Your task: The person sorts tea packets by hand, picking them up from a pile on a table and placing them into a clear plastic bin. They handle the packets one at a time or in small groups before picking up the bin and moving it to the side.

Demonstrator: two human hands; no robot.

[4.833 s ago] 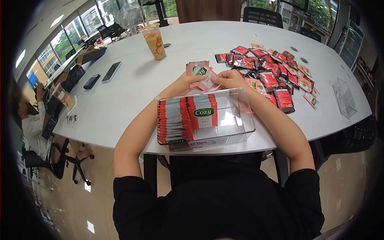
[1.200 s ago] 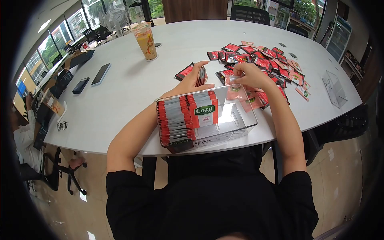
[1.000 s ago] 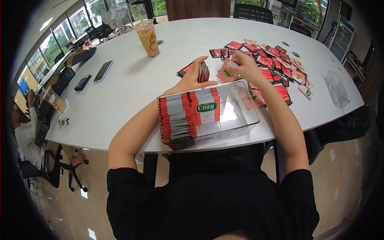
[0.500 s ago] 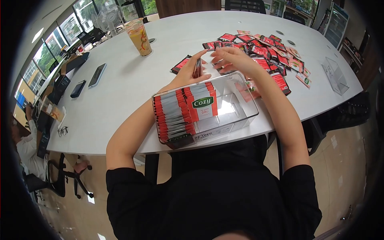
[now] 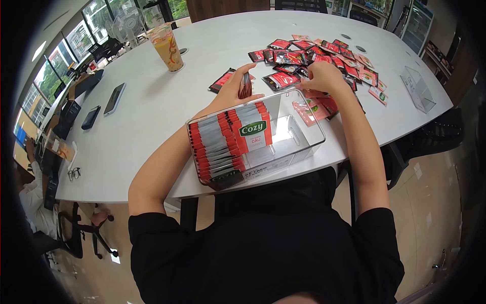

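Note:
A clear plastic bin [image 5: 298, 147] stands at the near table edge, with rows of red and silver Cozy sachets [image 5: 215, 139] filling its left part. Behind the bin, my left hand [image 5: 237, 88] holds a small stack of sachets [image 5: 245, 86] upright between thumb and fingers. My right hand [image 5: 321, 80] is at the near side of a loose pile of red and pink sachets [image 5: 291, 57], its fingers bent down among them; whether they grip one is hidden. One dark red sachet [image 5: 221, 80] lies left of my left hand.
On the white table [image 5: 131, 131] are a drink cup [image 5: 167, 50], two phone-like objects [image 5: 115, 99] [image 5: 90, 117], glasses [image 5: 74, 173] and a clear stand [image 5: 418, 89] at the right. A person [image 5: 38, 200] sits at the far left, beyond the table.
My right hand has moved right and away from my left hand, onto the pile. My left hand still holds its stack. The whole view has shifted slightly.

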